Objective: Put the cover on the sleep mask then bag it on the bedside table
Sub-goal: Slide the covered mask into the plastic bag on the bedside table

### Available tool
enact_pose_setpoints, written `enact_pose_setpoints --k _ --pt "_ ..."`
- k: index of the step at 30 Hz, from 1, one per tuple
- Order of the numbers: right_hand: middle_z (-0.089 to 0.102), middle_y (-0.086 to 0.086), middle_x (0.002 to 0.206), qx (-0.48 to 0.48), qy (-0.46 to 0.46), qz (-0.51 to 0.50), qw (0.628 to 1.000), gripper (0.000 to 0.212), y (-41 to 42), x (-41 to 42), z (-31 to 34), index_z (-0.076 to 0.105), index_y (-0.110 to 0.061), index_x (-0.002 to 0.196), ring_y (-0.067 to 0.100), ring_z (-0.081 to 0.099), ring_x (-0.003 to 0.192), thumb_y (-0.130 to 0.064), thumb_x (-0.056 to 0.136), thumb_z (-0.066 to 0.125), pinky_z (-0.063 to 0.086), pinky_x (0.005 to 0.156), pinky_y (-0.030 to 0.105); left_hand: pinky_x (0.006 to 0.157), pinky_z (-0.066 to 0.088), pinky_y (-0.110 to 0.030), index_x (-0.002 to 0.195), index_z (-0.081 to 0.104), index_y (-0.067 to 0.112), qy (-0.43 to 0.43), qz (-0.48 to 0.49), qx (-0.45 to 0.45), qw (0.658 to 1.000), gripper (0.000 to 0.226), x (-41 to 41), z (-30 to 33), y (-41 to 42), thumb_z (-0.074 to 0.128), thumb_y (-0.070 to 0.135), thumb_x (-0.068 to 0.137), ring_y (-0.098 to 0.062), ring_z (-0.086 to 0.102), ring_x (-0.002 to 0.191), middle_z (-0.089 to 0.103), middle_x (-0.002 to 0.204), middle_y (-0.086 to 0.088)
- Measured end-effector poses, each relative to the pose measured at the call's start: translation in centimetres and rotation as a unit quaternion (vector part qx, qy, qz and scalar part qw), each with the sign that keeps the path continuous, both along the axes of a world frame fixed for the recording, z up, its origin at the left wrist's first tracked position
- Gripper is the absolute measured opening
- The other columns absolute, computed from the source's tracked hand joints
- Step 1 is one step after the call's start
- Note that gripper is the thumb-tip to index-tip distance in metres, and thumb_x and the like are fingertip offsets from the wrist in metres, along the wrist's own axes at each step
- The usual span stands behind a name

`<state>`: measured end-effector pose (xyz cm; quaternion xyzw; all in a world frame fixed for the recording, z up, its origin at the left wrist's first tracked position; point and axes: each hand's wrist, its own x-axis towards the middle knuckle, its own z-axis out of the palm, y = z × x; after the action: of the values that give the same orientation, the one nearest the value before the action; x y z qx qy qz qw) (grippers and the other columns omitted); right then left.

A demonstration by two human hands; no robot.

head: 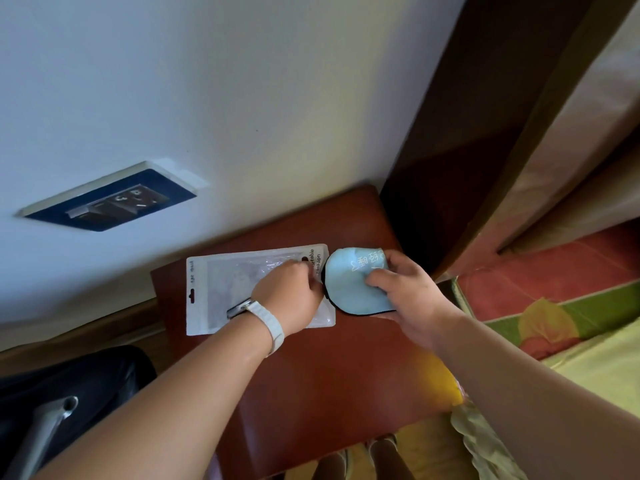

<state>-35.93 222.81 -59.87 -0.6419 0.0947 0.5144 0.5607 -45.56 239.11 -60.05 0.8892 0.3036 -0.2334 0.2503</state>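
A clear and white plastic bag (221, 289) lies flat on the reddish-brown bedside table (311, 375), near the wall. My left hand (291, 299), with a white watch strap on the wrist, rests on the bag's right end, fingers pinched at its edge. The sleep mask (346, 285) is folded, with a light blue cover bearing white writing and a black rim showing underneath. My right hand (401, 289) holds the mask just right of the bag's end, thumb on top and fingers below.
A white wall with a dark socket panel (110, 202) stands behind the table. A dark wooden headboard (450, 150) and a bed with green, red and yellow bedding (571, 323) lie to the right. A black bag (69, 393) sits low on the left.
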Motion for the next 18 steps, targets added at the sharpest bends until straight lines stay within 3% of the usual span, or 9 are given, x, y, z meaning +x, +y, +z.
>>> enact_pose_setpoints --k 3,6,10,13,15,18 --pt "0.07 0.008 0.103 0.02 0.02 0.007 1.0 0.027 -0.1 -0.1 0.3 0.067 -0.026 0.102 0.025 0.069 0.089 -0.009 0.082 0.061 0.055 0.061 0.032 0.05 0.035 -0.028 0.066 0.052 0.024 -0.016 -0.001 -0.061 0.998 0.025 -0.5 1.0 0.7 0.048 0.026 0.09 -0.011 0.054 0.06 0.056 0.067 0.009" --pt "0.069 0.006 0.104 0.01 0.01 0.017 1.0 0.028 -0.1 -0.1 0.6 0.065 -0.025 0.104 0.025 0.068 0.092 -0.008 0.083 0.061 0.056 0.064 0.034 0.058 0.044 -0.034 0.077 0.061 0.016 -0.033 -0.005 -0.077 0.996 0.02 -0.8 2.0 1.1 0.052 0.028 0.091 -0.018 0.057 0.066 0.061 0.072 0.004" --pt "0.069 0.006 0.103 -0.022 -0.037 0.031 0.999 0.026 -0.1 -0.3 0.8 0.063 -0.028 0.1 0.026 0.067 0.092 -0.01 0.081 0.061 0.059 0.07 0.041 0.053 0.04 -0.033 0.068 0.055 0.016 -0.056 0.003 -0.085 0.995 0.022 -1.0 3.0 1.1 0.056 0.028 0.086 -0.018 0.048 0.053 0.054 0.056 0.004" --pt "0.07 0.002 0.095 -0.059 -0.103 0.063 0.991 0.027 0.0 -0.7 1.2 0.063 -0.029 0.098 0.023 0.067 0.087 -0.017 0.073 0.061 0.056 0.073 0.042 0.055 0.043 -0.036 0.067 0.055 0.016 -0.068 0.001 -0.078 0.995 0.022 -1.2 3.6 0.8 0.057 0.026 0.086 -0.019 0.049 0.054 0.055 0.056 0.003" --pt "0.07 0.0 0.087 -0.076 -0.155 0.089 0.981 0.028 0.3 -1.0 1.8 0.063 -0.028 0.094 0.021 0.066 0.079 -0.021 0.067 0.059 0.054 0.067 0.036 0.055 0.043 -0.035 0.067 0.056 0.017 -0.07 0.001 -0.071 0.995 0.022 -1.3 3.8 0.4 0.057 0.027 0.087 -0.016 0.05 0.053 0.056 0.057 0.004" --pt "0.067 0.004 0.081 -0.087 -0.242 0.121 0.959 0.017 0.7 -1.8 2.4 0.059 -0.021 0.091 0.019 0.061 0.067 -0.015 0.075 0.059 0.045 0.048 0.026 0.054 0.042 -0.034 0.065 0.054 0.019 -0.078 0.001 -0.067 0.995 0.024 -1.4 3.9 -0.1 0.055 0.027 0.087 -0.015 0.051 0.054 0.056 0.057 0.004"
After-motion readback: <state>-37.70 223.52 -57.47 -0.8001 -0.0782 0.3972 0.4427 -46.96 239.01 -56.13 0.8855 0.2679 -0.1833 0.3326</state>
